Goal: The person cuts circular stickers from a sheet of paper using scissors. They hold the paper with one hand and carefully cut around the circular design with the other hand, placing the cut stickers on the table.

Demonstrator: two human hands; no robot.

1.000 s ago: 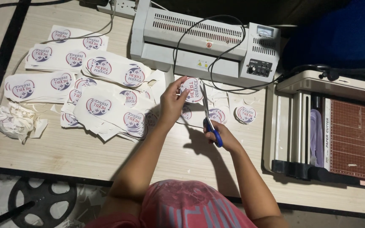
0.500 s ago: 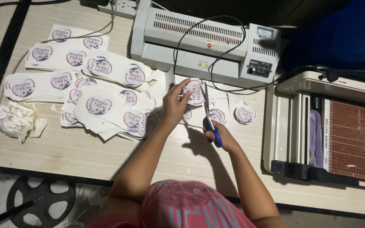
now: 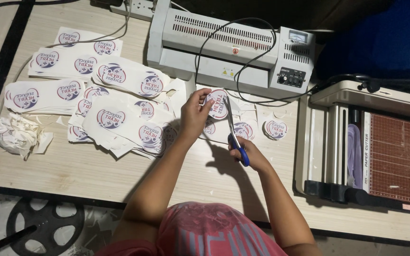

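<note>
While pinched left, sticker [image 3: 217, 104] beside scissors [image 3: 235, 137].

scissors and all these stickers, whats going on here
A person at a wooden table is cutting a round printed label. The left hand holds the label up, while the right hand works blue-handled scissors at the label's right edge. Uncut sheets are piled to the left, with a heap of paper scraps beyond. A cut round lies near the laminator and paper cutter.

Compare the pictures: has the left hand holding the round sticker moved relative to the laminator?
Yes, slightly. The left hand with the round sticker has shifted a little right, toward the scissors, staying just below the laminator.
</note>
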